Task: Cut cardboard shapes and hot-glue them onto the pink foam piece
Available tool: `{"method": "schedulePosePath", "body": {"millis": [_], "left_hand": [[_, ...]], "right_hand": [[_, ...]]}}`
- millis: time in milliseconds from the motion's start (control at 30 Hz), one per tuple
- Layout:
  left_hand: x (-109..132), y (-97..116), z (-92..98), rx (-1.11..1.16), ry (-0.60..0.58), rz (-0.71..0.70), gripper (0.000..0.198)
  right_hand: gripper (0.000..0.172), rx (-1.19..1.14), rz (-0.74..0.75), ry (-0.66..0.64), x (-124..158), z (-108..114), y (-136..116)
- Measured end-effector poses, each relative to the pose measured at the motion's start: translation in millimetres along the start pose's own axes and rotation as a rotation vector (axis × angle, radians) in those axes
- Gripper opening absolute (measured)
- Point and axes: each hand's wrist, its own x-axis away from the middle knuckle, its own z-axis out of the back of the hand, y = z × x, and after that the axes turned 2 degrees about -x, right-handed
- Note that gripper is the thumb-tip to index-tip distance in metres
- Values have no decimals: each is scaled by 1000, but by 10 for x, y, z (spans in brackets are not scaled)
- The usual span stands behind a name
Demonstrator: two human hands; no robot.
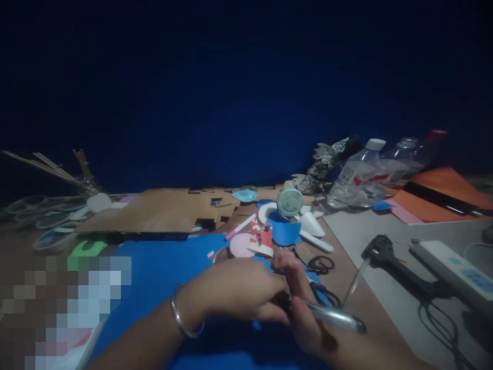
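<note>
My right hand (302, 308) is wrapped round a slim silver tool (339, 317), whose rounded metal end sticks out to the right past the wrist; its kind is hard to tell. My left hand (239, 288), with a silver bangle (177, 313) on the wrist, meets the right one with its fingers closed at the tool's dark end. What the left fingers hold is hidden. Both hands are above a blue sheet (154, 277). Just beyond them lie a pink paper oval (242, 245), a red-and-white paper piece (264, 239) and scissors with dark handles (327, 295), partly covered.
A mint-green fan (290, 202), a blue paper piece (285, 232) and a pink-capped marker (241, 227) lie ahead. Cardboard (154, 210) is behind the sheet. At right are a glue gun (404, 270), a power strip (454, 262), plastic bottles (356, 174) and orange paper (442, 192).
</note>
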Motion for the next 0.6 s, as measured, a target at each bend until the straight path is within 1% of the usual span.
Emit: {"method": "schedulePosePath", "body": {"millis": [100,167,233,333,367,400,433,467,500,567,600], "left_hand": [[9,82,-4,-25,-47,-58,28],[22,91,3,-37,-51,-43,28],[51,62,35,-39,-35,-4,24],[140,-49,148,37,18,86,19],[180,-102,196,90,49,139,20],[223,-164,244,147,98,215,21],[267,-234,287,191,136,300,23],[308,-311,321,208,206,402,27],[346,-395,344,192,285,500,31],[404,-578,351,92,419,681,37],[422,-672,336,38,451,771,38]], "right_hand": [[37,-65,133,-99,27,2,-12],[37,-29,165,-127,29,8,1],[43,41,138,-120,23,9,29],[58,152,77,-120,0,1,73],[61,189,75,-122,-11,-1,80],[61,224,84,-121,-24,-1,79],[58,257,94,-127,-39,1,71],[52,284,93,-130,-54,4,55],[45,301,79,-136,-70,8,33],[33,307,49,-165,-97,13,-17],[31,305,41,-185,-107,13,-40]]}}
